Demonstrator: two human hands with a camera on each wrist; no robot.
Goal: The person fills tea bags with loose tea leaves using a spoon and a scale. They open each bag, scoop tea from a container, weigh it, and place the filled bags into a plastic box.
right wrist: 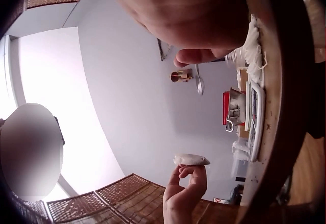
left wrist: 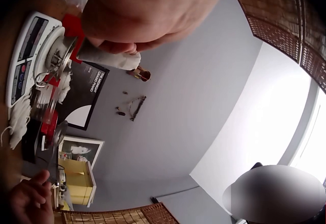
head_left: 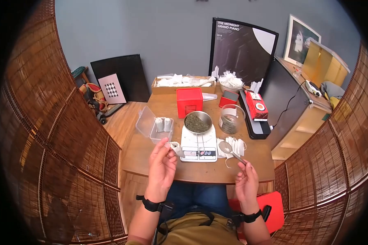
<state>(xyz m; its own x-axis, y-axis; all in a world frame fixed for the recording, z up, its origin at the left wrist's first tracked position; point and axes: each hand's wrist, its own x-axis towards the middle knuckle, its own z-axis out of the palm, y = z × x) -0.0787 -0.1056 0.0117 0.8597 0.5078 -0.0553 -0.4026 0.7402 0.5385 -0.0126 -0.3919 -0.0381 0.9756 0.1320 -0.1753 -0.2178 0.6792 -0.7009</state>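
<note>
My left hand (head_left: 162, 168) pinches a small white cloth pouch (head_left: 177, 149) by its upper edge, left of the kitchen scale (head_left: 206, 141). In the right wrist view the same pouch (right wrist: 191, 159) lies nearly sideways above the fingertips. With my right hand (head_left: 246, 182) I hold a metal spoon (head_left: 225, 147) by its handle, its bowl over a pile of flat white pouches (head_left: 238, 145). On the scale stands a steel bowl (head_left: 198, 131) holding dried green leaves (head_left: 197, 121). An open clear plastic box (head_left: 152, 134) at the left contains filled white pouches (head_left: 163, 124).
Behind the scale stand a red tin (head_left: 189, 102) and a cardboard tray (head_left: 184, 90) of white pouches. A clear jar (head_left: 232, 119) is at the right, with a red packet (head_left: 256, 107) on a black case beyond it. The wooden table (head_left: 143, 159) has woven screens (head_left: 77, 163) either side.
</note>
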